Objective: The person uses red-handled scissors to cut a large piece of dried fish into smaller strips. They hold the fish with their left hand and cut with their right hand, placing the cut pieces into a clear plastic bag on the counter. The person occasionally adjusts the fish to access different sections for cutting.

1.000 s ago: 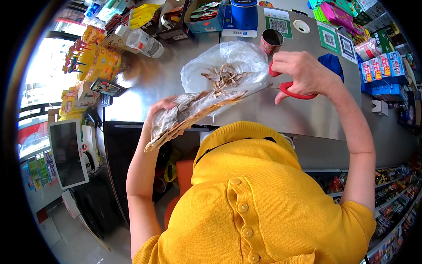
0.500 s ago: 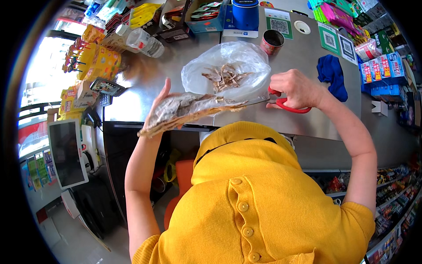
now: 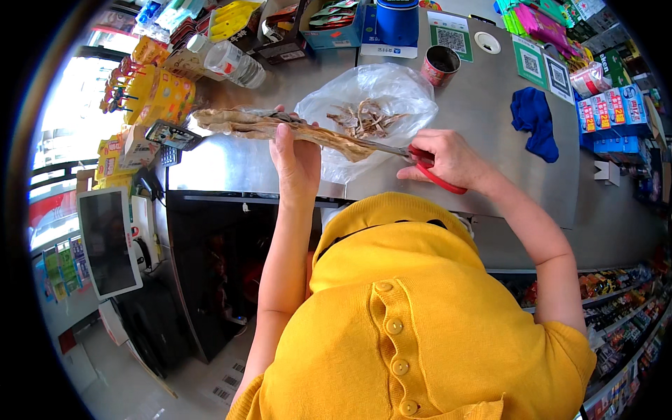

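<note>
My left hand (image 3: 298,168) grips a long, flattened bundle of dried brown leaf (image 3: 241,126), thumb on the near side. The bundle lies nearly level above the counter, its wrinkled left end sticking out well past my hand. My right hand (image 3: 451,157) is closed around red-handled scissors (image 3: 445,182), fingers through the loops. Their blades meet the bundle's right end; whether they are parted there is hard to see. Behind them a crumpled clear plastic bag (image 3: 402,85) lies on the counter, with a small heap of brown dried strips (image 3: 367,115) on it.
On the metal counter (image 3: 483,140) stand an opened tin (image 3: 441,65), a blue canister (image 3: 397,21) and a clear bottle (image 3: 238,65). A dark blue cloth (image 3: 535,122) lies at right. A phone (image 3: 171,135) leans at left, near a screen (image 3: 108,241). Boxed goods line the back.
My left hand has moved right and turned, so the bundle now shows its folded edge and points further left. The scissors have shifted left, their blades now further over its right end.
</note>
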Demonstrator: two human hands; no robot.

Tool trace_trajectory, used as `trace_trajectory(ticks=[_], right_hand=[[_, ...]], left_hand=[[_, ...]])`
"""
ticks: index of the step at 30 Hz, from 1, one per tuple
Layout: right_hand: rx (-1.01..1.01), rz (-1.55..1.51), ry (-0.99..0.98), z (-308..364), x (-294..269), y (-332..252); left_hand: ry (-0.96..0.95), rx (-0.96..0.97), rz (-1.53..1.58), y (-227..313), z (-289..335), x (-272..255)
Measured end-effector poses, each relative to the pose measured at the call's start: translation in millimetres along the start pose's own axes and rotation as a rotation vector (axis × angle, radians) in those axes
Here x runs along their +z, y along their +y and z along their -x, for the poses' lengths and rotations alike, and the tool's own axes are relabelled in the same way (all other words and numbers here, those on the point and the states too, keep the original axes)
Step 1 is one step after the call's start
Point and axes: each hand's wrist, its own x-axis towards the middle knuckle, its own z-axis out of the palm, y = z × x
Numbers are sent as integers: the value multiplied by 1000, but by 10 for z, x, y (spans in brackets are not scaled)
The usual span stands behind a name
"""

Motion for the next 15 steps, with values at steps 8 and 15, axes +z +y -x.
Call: trace_trajectory(ticks=[8, 15], right_hand=[[-8, 61, 63, -50, 110, -48], [7, -45, -8, -67, 140, -186]], left_hand=[[-85, 66, -27, 4, -44, 21], [-105, 19, -19, -42, -42, 45]])
